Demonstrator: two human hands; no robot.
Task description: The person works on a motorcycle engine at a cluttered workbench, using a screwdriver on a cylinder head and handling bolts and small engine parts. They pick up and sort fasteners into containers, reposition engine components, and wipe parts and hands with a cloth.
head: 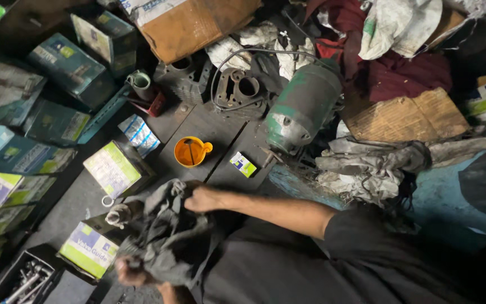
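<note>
Hands both sit on a grey rag (167, 236) bunched at the near edge of the dark bench (209, 126). Right hand (202, 198) is fingers together, clamped on the rag's top fold; forearm runs off to the right toward the black shirt. Left hand (131, 273) is blurred at the rag's low end near the bottom of view, seems closed on the cloth, can't tell for sure. A dull metal part (120, 214) pokes out of the rag's left side, w/ a small ring (107, 201) just beside it.

Open room: only a narrow bare strip of bench, btwn the rag and the engine parts at the far edge. In that strip, 1 orange cup (191, 151) w/ a stick in it and 1 small green-white packet (243, 164), apart from each other. Right edge is blocked by 1 green motor (302, 107) lying tilted, w/ pale rags (367, 166) heaped past it. Far edge: 2 dark cast blocks, one w/ round bores (237, 90), touching the motor's side.

Left side is walled by boxes. 2 green-white cartons near the rag: one (113, 169) just above it, one (89, 249) at lower left. Teal cartons (71, 67) stack beyond, approx 4 clear ones. 1 black tray of bolts (26, 278) in the bottom left corner.
</note>
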